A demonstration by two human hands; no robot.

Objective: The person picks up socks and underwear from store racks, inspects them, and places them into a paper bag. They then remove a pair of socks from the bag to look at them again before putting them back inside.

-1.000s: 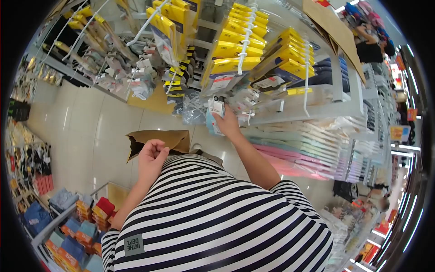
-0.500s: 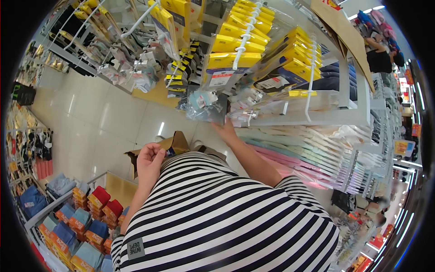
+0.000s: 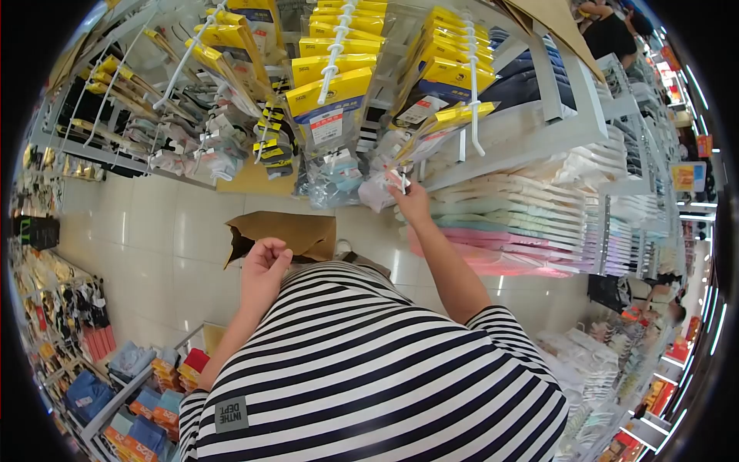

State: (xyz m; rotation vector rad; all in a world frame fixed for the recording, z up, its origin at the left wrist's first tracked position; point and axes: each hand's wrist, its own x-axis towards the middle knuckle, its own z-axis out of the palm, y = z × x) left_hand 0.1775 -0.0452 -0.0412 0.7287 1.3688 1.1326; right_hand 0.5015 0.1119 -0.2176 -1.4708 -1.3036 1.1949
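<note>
My right hand point(image 3: 412, 202) reaches up to the rack, its fingers closed on a small pale pink-white bagged pack of socks point(image 3: 377, 191) with a white tag. The pack hangs low, just below a hook of yellow-topped packs point(image 3: 464, 115). To its left hangs a clear pack with a yellow header and a price label point(image 3: 326, 123), pale blue items in its lower end. My left hand point(image 3: 264, 269) is held at waist height with curled fingers; whether anything is in them is hidden. Right behind it is an open brown paper bag point(image 3: 300, 231).
White hooks and a metal rack frame point(image 3: 531, 150) jut out in front of me. Pastel clothes on hangers point(image 3: 500, 231) hang below right. Folded jeans with orange bands point(image 3: 142, 427) sit at lower left. Another person point(image 3: 608, 38) is at upper right.
My right hand has moved from behind the blue pack to the pale pink-white one and gripped it. The view has shifted, so the rack sits further left. My left hand stays curled.
</note>
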